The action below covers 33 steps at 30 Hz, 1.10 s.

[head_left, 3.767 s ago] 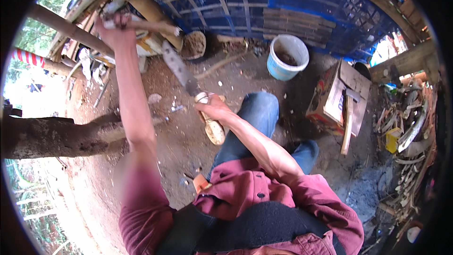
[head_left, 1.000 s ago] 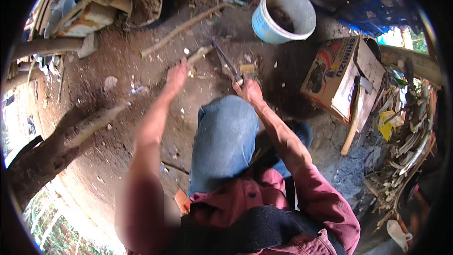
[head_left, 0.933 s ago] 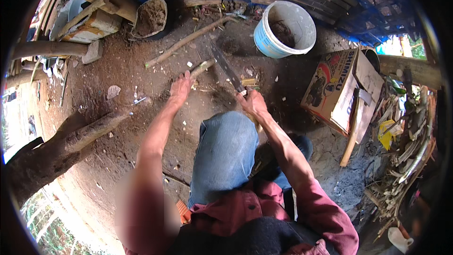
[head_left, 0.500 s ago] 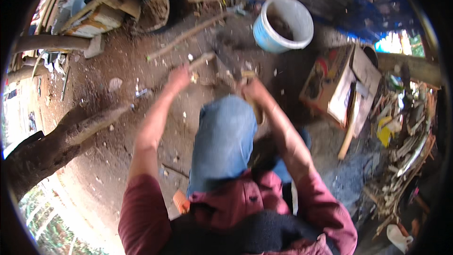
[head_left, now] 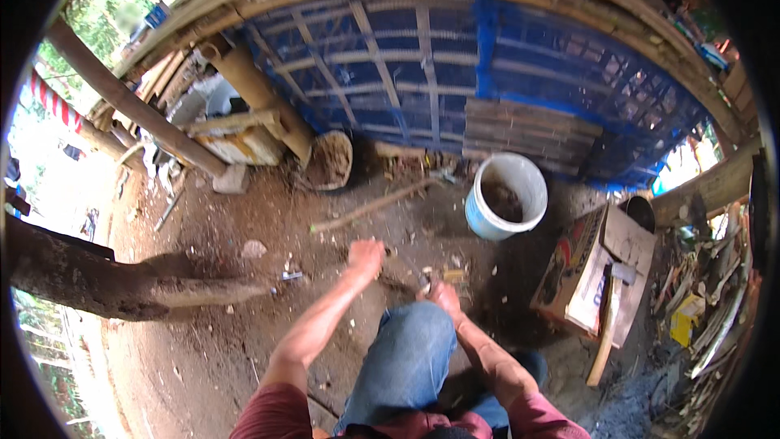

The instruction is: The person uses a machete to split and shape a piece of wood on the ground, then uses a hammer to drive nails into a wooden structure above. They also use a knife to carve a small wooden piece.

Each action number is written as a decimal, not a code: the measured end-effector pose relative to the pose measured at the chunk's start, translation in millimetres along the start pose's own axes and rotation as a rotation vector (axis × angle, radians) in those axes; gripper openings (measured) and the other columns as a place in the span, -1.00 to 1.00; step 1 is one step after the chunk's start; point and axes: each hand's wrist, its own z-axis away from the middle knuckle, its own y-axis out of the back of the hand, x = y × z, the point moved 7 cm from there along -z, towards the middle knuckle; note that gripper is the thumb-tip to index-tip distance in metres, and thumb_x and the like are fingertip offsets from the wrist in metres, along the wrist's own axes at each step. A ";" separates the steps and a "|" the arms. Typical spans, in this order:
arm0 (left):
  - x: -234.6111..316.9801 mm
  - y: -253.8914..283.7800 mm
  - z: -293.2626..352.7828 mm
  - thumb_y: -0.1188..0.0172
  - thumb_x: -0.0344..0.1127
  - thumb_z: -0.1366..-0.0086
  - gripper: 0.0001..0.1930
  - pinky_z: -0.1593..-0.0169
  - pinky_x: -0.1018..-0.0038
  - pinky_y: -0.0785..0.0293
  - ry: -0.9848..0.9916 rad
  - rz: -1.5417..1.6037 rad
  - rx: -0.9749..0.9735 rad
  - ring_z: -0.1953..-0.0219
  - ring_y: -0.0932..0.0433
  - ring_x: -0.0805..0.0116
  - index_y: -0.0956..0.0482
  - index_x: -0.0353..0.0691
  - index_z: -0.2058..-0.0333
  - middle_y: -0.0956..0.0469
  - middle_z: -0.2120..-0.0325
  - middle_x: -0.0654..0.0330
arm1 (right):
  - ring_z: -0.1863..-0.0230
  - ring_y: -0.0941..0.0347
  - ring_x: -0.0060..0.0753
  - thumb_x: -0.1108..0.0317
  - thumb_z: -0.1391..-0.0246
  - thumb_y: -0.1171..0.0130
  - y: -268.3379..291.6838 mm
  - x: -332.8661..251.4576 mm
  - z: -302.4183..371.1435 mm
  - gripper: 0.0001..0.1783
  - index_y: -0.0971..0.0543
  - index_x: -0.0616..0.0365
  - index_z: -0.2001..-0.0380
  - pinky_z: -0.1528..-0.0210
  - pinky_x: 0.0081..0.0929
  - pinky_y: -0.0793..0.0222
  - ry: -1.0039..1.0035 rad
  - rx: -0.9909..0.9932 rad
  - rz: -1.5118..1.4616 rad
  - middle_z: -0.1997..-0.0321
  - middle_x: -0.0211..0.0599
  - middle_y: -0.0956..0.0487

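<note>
My left hand (head_left: 367,258) is a closed fist above the dirt floor, wrapped round what looks like the handle of a bladed tool. A thin, dark grey blade (head_left: 409,265) slants from beside that fist toward my right hand (head_left: 443,297). The right hand is closed too, just past my bent knee (head_left: 416,337) in blue jeans. A small pale bit shows at its fingertips, but what it grips is mostly hidden. Short light wood pieces (head_left: 453,275) lie on the ground beyond the right hand.
A white and blue bucket (head_left: 481,223) stands ahead to the right. Further right, a hammer (head_left: 606,329) lies on a cardboard box (head_left: 569,276) beside piled firewood (head_left: 719,301). A long stick (head_left: 370,210) lies ahead, before a blue sheeted wall (head_left: 382,73). A thick log (head_left: 106,280) reaches in from the left.
The view has tilted up, showing more of the blue wall. My hands have come closer together, and the wooden handle that stuck out by my left hand is now hidden.
</note>
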 end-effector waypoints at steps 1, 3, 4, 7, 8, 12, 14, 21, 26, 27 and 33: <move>-4.1 -3.8 -2.3 -0.08 -0.33 -0.07 -0.87 0.39 0.16 -0.48 0.030 0.041 -0.011 0.42 -0.60 0.09 -0.60 -0.17 0.51 -0.59 0.53 0.06 | 0.31 -0.54 0.08 0.06 0.11 -0.20 -13.1 15.1 -6.7 -0.38 -0.41 0.30 0.06 0.28 0.01 -0.41 -0.001 -0.009 0.032 0.38 0.11 -0.57; -11.6 8.0 -7.8 -0.06 -0.34 -0.08 -0.87 0.43 0.15 -0.46 -0.056 0.058 0.157 0.46 -0.58 0.06 -0.57 -0.18 0.52 -0.57 0.56 0.06 | 0.31 -0.54 0.08 0.03 0.13 -0.22 -38.5 43.0 -13.7 -0.34 -0.40 0.33 0.05 0.29 0.00 -0.41 -0.038 -0.048 0.086 0.39 0.11 -0.57; -14.7 -12.5 10.7 -0.05 -0.34 -0.09 -0.87 0.44 0.15 -0.45 -0.076 0.084 0.184 0.48 -0.57 0.05 -0.56 -0.19 0.52 -0.56 0.58 0.05 | 0.32 -0.54 0.08 0.02 0.14 -0.24 -37.5 27.8 -5.8 -0.34 -0.42 0.32 0.07 0.29 -0.03 -0.42 -0.038 -0.077 0.041 0.40 0.10 -0.57; -24.3 -8.5 4.7 -0.04 -0.33 -0.09 -0.83 0.51 0.17 -0.44 -0.015 0.122 0.063 0.53 -0.57 0.04 -0.55 -0.23 0.57 -0.55 0.61 0.00 | 0.42 -0.56 0.02 0.00 0.16 -0.26 -0.1 -32.2 -1.5 -0.44 -0.51 0.26 0.22 0.35 -0.15 -0.47 -0.018 0.018 -0.148 0.41 0.02 -0.59; -12.4 -13.5 6.4 -0.03 -0.32 -0.09 -0.82 0.50 0.19 -0.45 -0.040 0.055 0.044 0.51 -0.58 0.06 -0.56 -0.24 0.58 -0.56 0.61 -0.01 | 0.42 -0.56 0.02 0.00 0.15 -0.24 -14.9 -20.1 4.1 -0.46 -0.51 0.24 0.24 0.35 -0.15 -0.47 -0.019 -0.005 -0.063 0.42 0.01 -0.60; 9.4 -11.3 5.6 -0.13 -0.30 -0.07 -0.86 0.47 0.26 -0.49 -0.040 -0.004 0.025 0.48 -0.62 0.15 -0.63 -0.17 0.54 -0.60 0.57 0.04 | 0.31 -0.55 0.05 0.02 0.09 -0.16 -28.9 17.8 0.0 -0.55 -0.51 0.12 0.22 0.24 -0.11 -0.46 -0.228 -0.069 0.113 0.39 0.01 -0.59; 2.2 -12.8 12.2 -0.10 -0.25 -0.02 -0.78 0.48 0.19 -0.49 -0.061 0.071 0.052 0.49 -0.61 0.06 -0.63 -0.25 0.57 -0.59 0.58 -0.03 | 0.25 -0.54 0.08 0.10 0.05 -0.11 -20.3 4.8 3.0 -0.63 -0.51 0.10 0.22 0.23 -0.05 -0.44 -0.023 -0.039 -0.039 0.35 0.05 -0.59; -5.9 -16.1 10.9 -0.21 -0.20 0.00 -0.79 0.39 0.20 -0.53 -0.071 -0.045 0.037 0.44 -0.62 0.04 -0.64 -0.24 0.53 -0.59 0.55 -0.04 | 0.32 -0.54 0.14 0.12 0.12 -0.10 -20.3 25.6 19.2 -0.59 -0.49 0.18 0.24 0.24 -0.04 -0.47 -0.065 -0.041 0.007 0.41 0.10 -0.58; -0.4 -1.6 17.3 -0.21 -0.15 -0.01 -0.75 0.36 0.21 -0.54 -0.078 -0.061 0.049 0.43 -0.63 0.06 -0.64 -0.23 0.51 -0.60 0.55 -0.02 | 0.23 -0.55 0.05 0.13 0.13 -0.13 -13.4 28.8 25.7 -0.59 -0.52 0.18 0.24 0.16 -0.10 -0.46 -0.149 -0.030 0.044 0.34 0.09 -0.59; -23.6 -9.7 16.7 -0.24 -0.04 -0.03 -0.67 0.33 0.21 -0.53 -0.006 -0.064 -0.047 0.39 -0.63 0.05 -0.64 -0.23 0.49 -0.61 0.50 -0.03 | 0.23 -0.55 0.02 0.14 0.09 -0.10 -10.6 22.3 21.0 -0.64 -0.52 0.16 0.27 0.17 -0.10 -0.46 -0.139 -0.057 0.013 0.33 0.05 -0.59; -100.2 28.1 54.0 -0.25 0.03 -0.13 -0.56 0.35 0.36 -0.47 0.376 1.146 -0.148 0.42 -0.56 0.28 -0.54 -0.27 0.25 -0.59 0.46 0.13 | 0.30 -0.54 0.09 0.26 -0.04 0.04 -35.4 42.7 39.9 -0.67 -0.48 0.04 0.11 0.15 -0.02 -0.44 -0.002 0.348 0.195 0.47 -0.02 -0.56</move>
